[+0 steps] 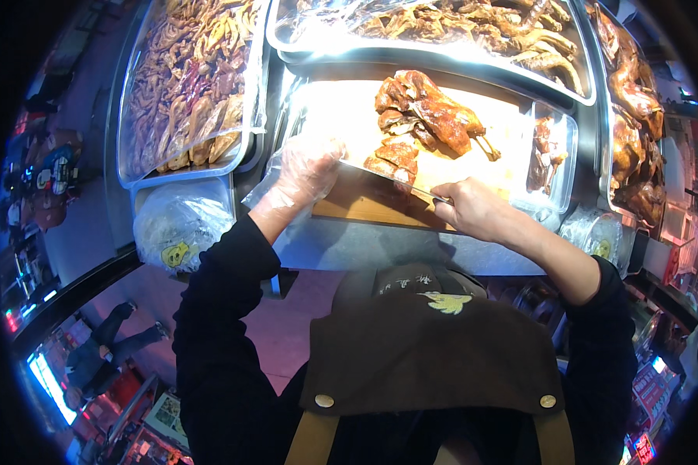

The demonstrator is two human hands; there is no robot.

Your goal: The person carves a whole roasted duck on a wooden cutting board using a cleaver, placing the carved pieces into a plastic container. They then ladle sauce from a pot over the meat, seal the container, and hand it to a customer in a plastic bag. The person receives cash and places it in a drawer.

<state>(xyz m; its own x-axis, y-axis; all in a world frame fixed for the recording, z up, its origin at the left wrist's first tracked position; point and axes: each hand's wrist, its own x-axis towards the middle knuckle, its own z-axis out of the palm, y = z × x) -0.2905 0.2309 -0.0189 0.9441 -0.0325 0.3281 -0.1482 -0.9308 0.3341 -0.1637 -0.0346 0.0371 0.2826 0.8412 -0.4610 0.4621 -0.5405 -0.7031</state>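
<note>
My right hand (471,206) is bare and grips the handle of a knife (392,179), its blade reaching left across the near part of a wooden cutting board (358,200). At the blade's far end is my left hand (314,163), in a clear plastic glove with the fingers curled; whether they pinch the blade is unclear in the glare. Just beyond the blade lie chopped pieces of roast poultry (394,157). Behind them rests a larger glazed piece of roast poultry (442,119) with a leg bone pointing right. Strong light washes out the board's left side.
A clear plastic tub (564,186) with dark meat pieces stands at the board's right. Metal trays of braised meats (180,87), poultry necks (471,29) and whole roast birds (628,133) surround the board. Plastic bag rolls (180,224) (590,232) flank the counter's metal edge (337,247).
</note>
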